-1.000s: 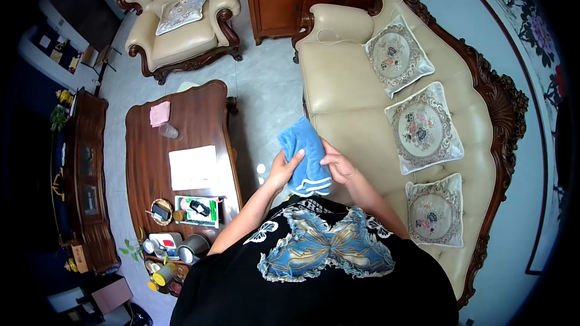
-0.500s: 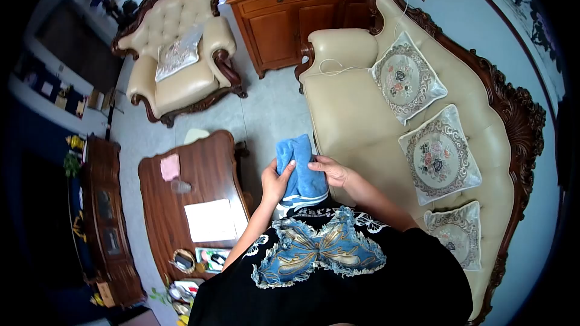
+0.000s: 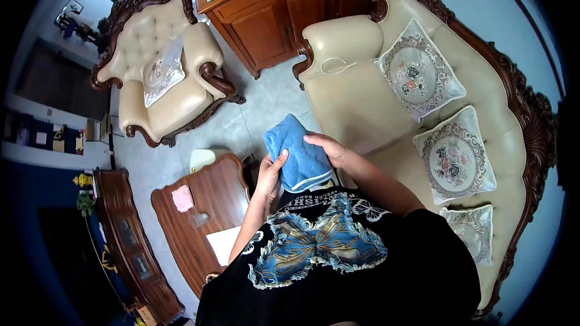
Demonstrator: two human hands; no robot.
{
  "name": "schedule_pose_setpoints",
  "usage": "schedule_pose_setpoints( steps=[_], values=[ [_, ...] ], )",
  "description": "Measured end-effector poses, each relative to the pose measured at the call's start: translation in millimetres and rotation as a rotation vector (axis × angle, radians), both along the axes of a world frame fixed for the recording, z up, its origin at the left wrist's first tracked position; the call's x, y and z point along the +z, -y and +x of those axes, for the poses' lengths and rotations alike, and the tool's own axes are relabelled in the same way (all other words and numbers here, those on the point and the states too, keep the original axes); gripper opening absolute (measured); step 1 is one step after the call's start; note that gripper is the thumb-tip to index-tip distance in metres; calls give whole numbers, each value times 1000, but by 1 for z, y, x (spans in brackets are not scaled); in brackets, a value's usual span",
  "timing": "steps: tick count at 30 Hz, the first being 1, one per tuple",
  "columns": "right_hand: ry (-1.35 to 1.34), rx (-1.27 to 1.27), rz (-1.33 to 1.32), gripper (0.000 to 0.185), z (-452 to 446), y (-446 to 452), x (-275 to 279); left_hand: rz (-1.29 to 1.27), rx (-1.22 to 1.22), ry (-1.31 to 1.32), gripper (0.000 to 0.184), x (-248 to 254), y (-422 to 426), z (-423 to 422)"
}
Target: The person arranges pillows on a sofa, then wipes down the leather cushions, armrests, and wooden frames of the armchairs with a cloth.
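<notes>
A folded blue towel (image 3: 297, 154) with a pale stripe near its lower edge is held in front of my black shirt. My left hand (image 3: 270, 174) grips its left side, thumb lying on top and fingers hidden underneath. On the right side, my right hand (image 3: 327, 148) holds the towel the same way, thumb over the upper face. The underside of the towel is out of sight.
Left of me stands a wooden coffee table (image 3: 205, 196) with a pink cloth (image 3: 182, 198), a clear glass (image 3: 198, 220) and white paper (image 3: 223, 245). A cream sofa (image 3: 344, 93) with patterned cushions (image 3: 454, 156) is at my right. Ahead are an armchair (image 3: 163, 99) and a wooden cabinet (image 3: 261, 33).
The towel has gone from a narrow bundle with a crease down the middle to a wider, flatter fold. Both hands still hold its sides. My view has turned and shifted slightly.
</notes>
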State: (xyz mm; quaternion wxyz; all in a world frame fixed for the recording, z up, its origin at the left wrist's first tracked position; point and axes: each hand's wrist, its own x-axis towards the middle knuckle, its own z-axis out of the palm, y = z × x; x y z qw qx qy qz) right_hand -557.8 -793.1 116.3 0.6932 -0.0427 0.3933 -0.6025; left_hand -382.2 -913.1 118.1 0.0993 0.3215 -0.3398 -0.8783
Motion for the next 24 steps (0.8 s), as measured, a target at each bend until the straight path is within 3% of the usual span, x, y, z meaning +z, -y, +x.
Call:
schedule_pose_setpoints(
  steps=[2, 3, 7, 10, 16, 20, 22, 24],
  values=[
    [-274, -144, -9, 71, -15, 26, -4, -14, 8, -4, 37, -7, 31, -16],
    [-357, -94, 58, 81, -23, 35, 8, -38, 9, -2, 36, -9, 49, -22],
    [-670, -133, -89, 85, -37, 85, -11, -180, -48, -21, 34, 2, 122, -54],
    [-664, -156, -250, 87, -40, 129, 11, -238, -107, -43, 33, 5, 165, -81],
    [-582, -311, -84, 99, -44, 166, -1, -287, -347, 17, 44, 0, 209, -130],
    [-516, -509, -11, 84, -66, 173, -28, -364, -518, 11, 50, -4, 219, -162],
    [-473, -535, 81, 79, -79, 172, -32, -610, -548, -101, 53, -15, 222, -172],
    [-441, -531, 154, 79, -101, 177, -40, -641, -551, -44, 44, -24, 237, -185]
  ],
)
